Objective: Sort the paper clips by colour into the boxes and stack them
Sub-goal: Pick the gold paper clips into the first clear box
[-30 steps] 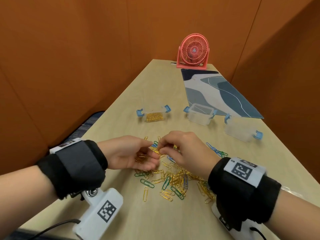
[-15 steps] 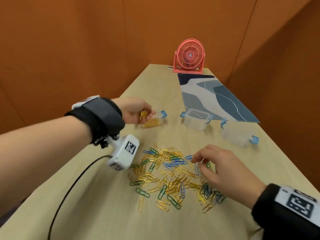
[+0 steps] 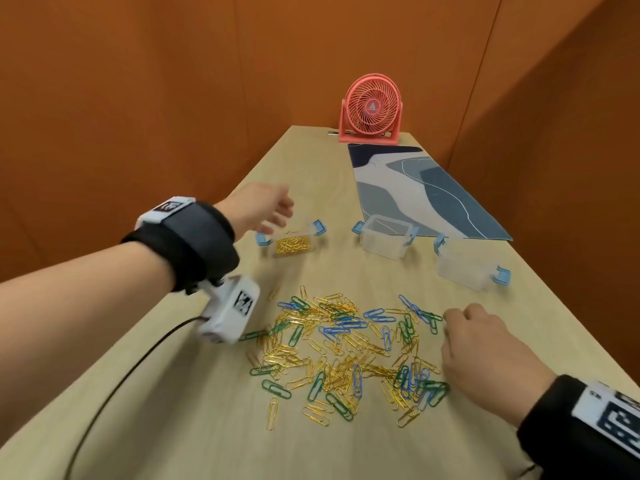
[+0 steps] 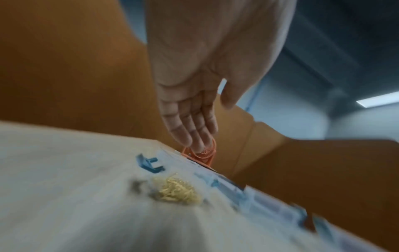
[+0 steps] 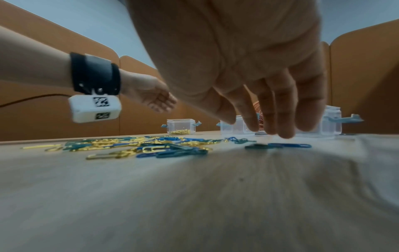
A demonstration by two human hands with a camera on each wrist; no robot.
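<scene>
A heap of gold, blue and green paper clips (image 3: 346,348) lies on the wooden table. Behind it stand three clear boxes with blue latches: the left box (image 3: 292,239) holds gold clips (image 4: 177,191), the middle box (image 3: 384,237) and the right box (image 3: 464,265) look empty. My left hand (image 3: 263,206) hovers just left of the gold box, fingers straight and empty. My right hand (image 3: 485,351) is low at the heap's right edge, fingers (image 5: 278,119) spread down over blue and green clips (image 5: 278,146), holding nothing that I can see.
A pink desk fan (image 3: 372,109) stands at the far end of the table. A blue and white patterned mat (image 3: 415,192) lies behind the middle and right boxes. Orange partition walls close in on both sides. A black cable (image 3: 114,386) trails from my left wrist.
My left hand carried gold clips from the heap to the left box and let them go; it is now open beside the box. My right hand shifted to the heap's right edge.
</scene>
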